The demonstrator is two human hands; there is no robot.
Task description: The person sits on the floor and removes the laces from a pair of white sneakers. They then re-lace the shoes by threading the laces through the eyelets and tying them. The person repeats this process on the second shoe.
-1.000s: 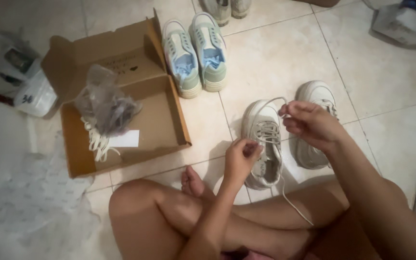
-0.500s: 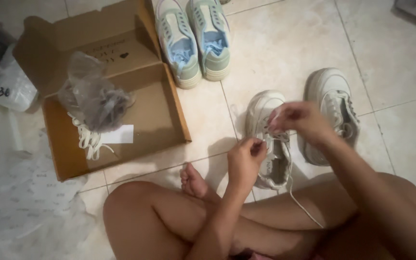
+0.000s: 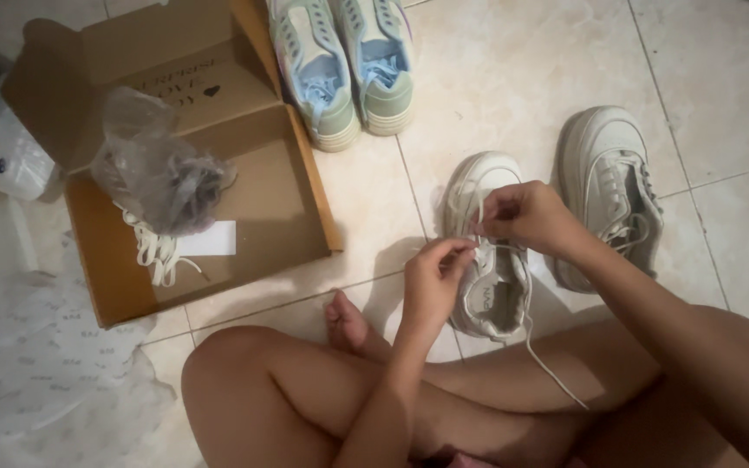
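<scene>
A white sneaker [image 3: 489,286] lies on the tiled floor just in front of my crossed legs. My left hand [image 3: 433,279] pinches its white shoelace [image 3: 541,360] at the shoe's left side. Over the tongue, my right hand [image 3: 526,217] grips the lace near the eyelets. A loose end of the lace trails down across my leg. The matching white sneaker [image 3: 610,186] stands to the right, untouched.
An open cardboard box [image 3: 253,208] at left holds a crumpled clear plastic bag [image 3: 162,178], white laces [image 3: 156,251] and a white card. A pair of pale blue-green sneakers [image 3: 344,65] stands behind. White tissue paper [image 3: 36,381] lies at lower left.
The view has shifted, so everything sits higher and nearer. My hands have drawn closer together over the white sneaker, working the lace.
</scene>
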